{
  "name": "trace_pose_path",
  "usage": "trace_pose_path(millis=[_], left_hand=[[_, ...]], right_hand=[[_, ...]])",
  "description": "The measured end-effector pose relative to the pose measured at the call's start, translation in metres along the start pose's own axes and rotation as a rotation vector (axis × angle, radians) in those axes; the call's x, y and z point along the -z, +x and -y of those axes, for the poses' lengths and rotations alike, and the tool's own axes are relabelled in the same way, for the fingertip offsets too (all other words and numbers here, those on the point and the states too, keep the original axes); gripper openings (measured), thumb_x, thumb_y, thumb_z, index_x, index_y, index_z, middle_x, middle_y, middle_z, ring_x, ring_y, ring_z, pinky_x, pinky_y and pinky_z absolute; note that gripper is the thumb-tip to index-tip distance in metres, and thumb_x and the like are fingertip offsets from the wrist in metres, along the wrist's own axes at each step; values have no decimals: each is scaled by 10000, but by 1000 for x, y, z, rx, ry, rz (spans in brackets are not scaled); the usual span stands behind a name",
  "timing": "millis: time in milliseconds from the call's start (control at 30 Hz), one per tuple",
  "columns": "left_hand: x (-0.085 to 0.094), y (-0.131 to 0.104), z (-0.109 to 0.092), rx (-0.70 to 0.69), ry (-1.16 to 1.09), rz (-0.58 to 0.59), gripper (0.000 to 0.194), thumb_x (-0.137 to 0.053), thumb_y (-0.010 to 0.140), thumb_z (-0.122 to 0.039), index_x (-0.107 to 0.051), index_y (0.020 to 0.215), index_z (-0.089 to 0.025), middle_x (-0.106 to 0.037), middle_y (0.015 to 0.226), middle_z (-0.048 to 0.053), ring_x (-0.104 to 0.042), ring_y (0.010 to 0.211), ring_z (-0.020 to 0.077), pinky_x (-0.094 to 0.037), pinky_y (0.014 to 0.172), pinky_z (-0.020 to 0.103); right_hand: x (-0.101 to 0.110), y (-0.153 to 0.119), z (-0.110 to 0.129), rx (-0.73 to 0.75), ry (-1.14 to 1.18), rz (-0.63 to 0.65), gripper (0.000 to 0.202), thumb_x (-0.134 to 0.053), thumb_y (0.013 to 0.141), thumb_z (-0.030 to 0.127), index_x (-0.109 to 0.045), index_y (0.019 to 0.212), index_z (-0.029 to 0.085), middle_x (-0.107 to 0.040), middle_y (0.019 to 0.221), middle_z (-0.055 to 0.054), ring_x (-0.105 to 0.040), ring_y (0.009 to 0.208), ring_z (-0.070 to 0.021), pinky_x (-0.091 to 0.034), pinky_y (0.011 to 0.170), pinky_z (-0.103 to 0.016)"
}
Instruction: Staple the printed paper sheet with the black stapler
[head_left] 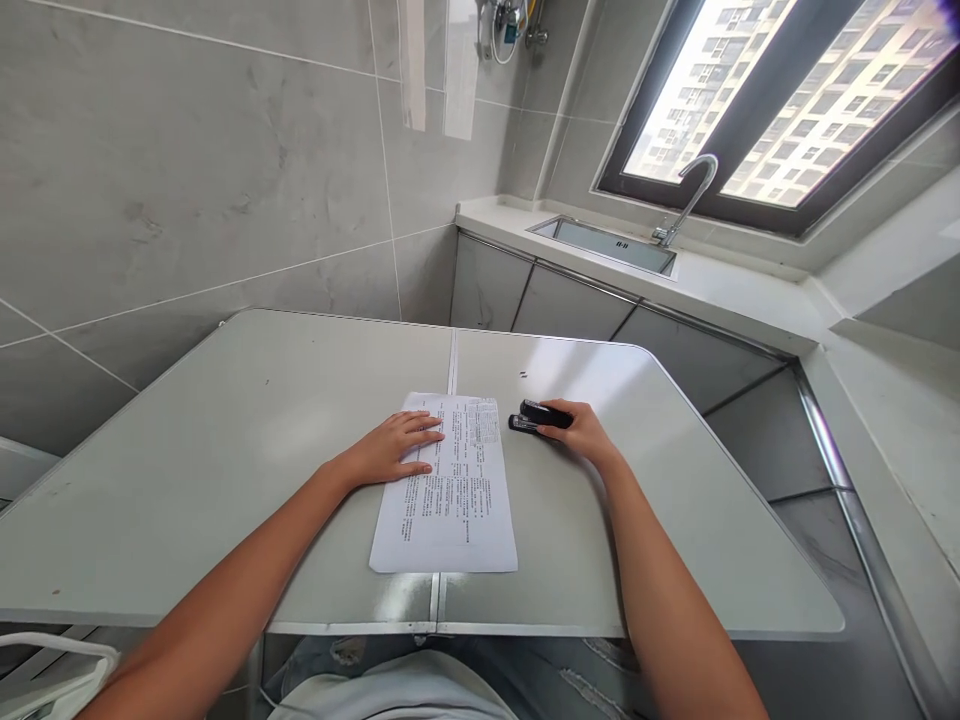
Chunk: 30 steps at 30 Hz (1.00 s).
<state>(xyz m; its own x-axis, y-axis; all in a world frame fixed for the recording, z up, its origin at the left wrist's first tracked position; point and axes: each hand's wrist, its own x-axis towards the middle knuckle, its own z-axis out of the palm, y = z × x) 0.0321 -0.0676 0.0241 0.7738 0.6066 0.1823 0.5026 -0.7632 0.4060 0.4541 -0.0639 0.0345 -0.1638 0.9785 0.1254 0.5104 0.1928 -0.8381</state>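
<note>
Printed white paper (457, 500) lies on the folding table, turned so its text runs sideways to me. My left hand (394, 447) rests flat on the paper's left part, fingers spread and pointing right. To the right of the sheet, my right hand (577, 428) grips a black stapler (541, 412). The stapler's jaws point left toward the paper's upper right edge, with a small gap between them and the sheet. Part of the stapler's rear end is hidden by my fingers.
The white folding table (300, 400) has a seam down its middle. Small dark bits (523, 374) lie beyond the stapler. Behind stand a tiled wall (225, 150), a counter with a sink (600, 245), a faucet (694, 195) and a window. A white chair (52, 665) is at lower left.
</note>
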Motion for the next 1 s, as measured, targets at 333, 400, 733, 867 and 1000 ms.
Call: trace_pose_path(millis=[333, 400, 733, 867, 1000], left_hand=[[1, 0, -1, 0, 2, -34, 549, -688, 930, -541, -634, 1426, -313, -548, 1546, 90, -460, 1443, 345, -372, 1192, 524], [1, 0, -1, -7, -15, -47, 544, -702, 919, -540, -648, 1411, -314, -561, 1532, 91, -474, 1430, 348, -377, 1188, 520], [2, -1, -2, -6, -42, -60, 535, -718, 908, -535, -665, 1393, -315, -574, 1516, 92, -475, 1429, 357, -378, 1183, 540], [2, -1, -4, -11, -49, -64, 535, -724, 903, -538, -669, 1387, -318, -584, 1504, 95, -488, 1417, 352, -384, 1178, 530], [2, -1, -4, -7, -58, -87, 523, -733, 893, -541, -682, 1368, -328, -600, 1486, 87, -505, 1400, 351, -391, 1170, 524]], right_hand=[[-19, -3, 26, 252, -79, 302, 496, -724, 890, 387, -672, 1375, 295, -746, 1168, -46, -694, 1024, -240, -552, 961, -407], [-21, -2, 25, 288, -110, 261, 525, -682, 933, 416, -620, 1445, 316, -738, 1169, -47, -684, 1016, -236, -549, 963, -418], [-27, -2, 27, 301, -246, 222, 411, -586, 992, 369, -668, 1395, 356, -727, 1117, -63, -669, 991, -257, -554, 946, -459], [-29, -2, 30, 299, -298, 223, 413, -580, 985, 337, -674, 1386, 357, -731, 1108, -61, -664, 1007, -263, -548, 954, -461], [-30, -2, 31, 299, -347, 235, 423, -568, 984, 321, -667, 1394, 364, -724, 1128, -55, -644, 1038, -268, -515, 994, -469]])
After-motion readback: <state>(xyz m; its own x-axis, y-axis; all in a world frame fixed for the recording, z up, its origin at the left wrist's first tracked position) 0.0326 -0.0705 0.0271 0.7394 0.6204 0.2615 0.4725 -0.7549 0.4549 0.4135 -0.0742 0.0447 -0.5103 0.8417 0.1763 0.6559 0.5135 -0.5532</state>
